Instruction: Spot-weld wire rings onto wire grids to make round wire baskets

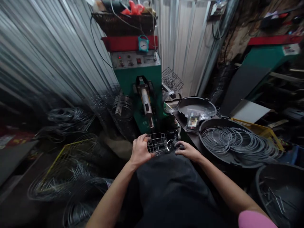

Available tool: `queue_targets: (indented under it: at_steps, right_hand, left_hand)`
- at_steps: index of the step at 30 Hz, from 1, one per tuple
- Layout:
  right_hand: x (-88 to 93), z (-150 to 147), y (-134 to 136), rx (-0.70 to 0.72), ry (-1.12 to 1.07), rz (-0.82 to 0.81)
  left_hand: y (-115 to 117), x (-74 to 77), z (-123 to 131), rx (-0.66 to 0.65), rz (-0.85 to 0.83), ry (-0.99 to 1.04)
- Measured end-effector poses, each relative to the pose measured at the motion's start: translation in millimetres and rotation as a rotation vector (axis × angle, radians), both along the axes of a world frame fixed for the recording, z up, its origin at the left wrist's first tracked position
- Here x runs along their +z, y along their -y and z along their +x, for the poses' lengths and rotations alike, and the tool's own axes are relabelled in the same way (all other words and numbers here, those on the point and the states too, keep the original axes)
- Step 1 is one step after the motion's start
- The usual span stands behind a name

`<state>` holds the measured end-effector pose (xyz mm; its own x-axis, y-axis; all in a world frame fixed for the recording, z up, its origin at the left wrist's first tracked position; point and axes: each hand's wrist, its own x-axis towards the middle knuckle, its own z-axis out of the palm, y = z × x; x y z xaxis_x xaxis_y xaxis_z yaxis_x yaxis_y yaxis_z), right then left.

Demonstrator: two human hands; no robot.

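Observation:
My left hand (139, 150) grips the rim of a small round wire basket (157, 143), held over my lap just below the metal arm (145, 102) of a green welding machine (137, 83). My right hand (187, 150) is closed on a small dark object (178, 146) beside a wire ring (170, 144) at the basket's right side; what that object is I cannot make out. Both forearms reach forward over my dark trousers.
A black pan holding several grey wire rings (237, 142) sits at the right, with another dark pan (196, 105) behind it. Finished wire frames pile at the left (71, 171). A black tub (280, 193) stands at lower right. Corrugated metal walls enclose the space.

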<state>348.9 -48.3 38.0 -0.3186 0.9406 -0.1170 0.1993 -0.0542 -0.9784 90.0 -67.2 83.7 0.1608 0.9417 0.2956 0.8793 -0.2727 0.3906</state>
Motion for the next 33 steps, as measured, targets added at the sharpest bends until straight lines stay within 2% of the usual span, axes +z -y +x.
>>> queue_targets:
  at_steps: [2, 5, 8, 11, 13, 17, 21, 25, 29, 33]
  right_hand:
    - [17.3, -13, -10, 0.136, 0.049, -0.055]
    - [24.1, -34, -25, 0.203, 0.165, -0.073]
    - [16.5, -52, -34, 0.136, 0.233, 0.013]
    - [4.2, -63, -33, -0.002, 0.303, 0.223]
    - [-3.7, -67, -28, -0.035, 0.322, 0.32]
    - [-13.3, -63, -23, 0.075, 0.241, 0.329]
    - [-14.4, -56, -24, 0.209, 0.22, 0.351]
    - [-16.9, -59, -24, 0.173, 0.218, 0.463]
    - [-21.8, -66, -20, 0.114, 0.274, 0.499]
    - [-21.8, -65, -18, 0.199, 0.325, 0.511]
  left_hand:
    - [-5, -5.2, 8, 0.006, 0.041, -0.051]
    - [-11, -15.6, 16, -0.013, 0.041, -0.082]
    - [-15, -24.5, 21, -0.024, 0.02, -0.086]
    - [-18, -31.5, 25, -0.024, -0.011, -0.088]
    - [-18, -35.9, 27, -0.03, -0.03, -0.079]
    - [-18, -43.2, 26, -0.045, -0.052, -0.05]
    - [-18, -44.7, 23, -0.031, -0.054, -0.026]
    - [-17, -41.9, 21, -0.02, -0.06, -0.004]
    - [-14, -40.3, 20, -0.005, -0.053, 0.005]
    - [-11, -39.6, 19, 0.023, -0.071, 0.025]
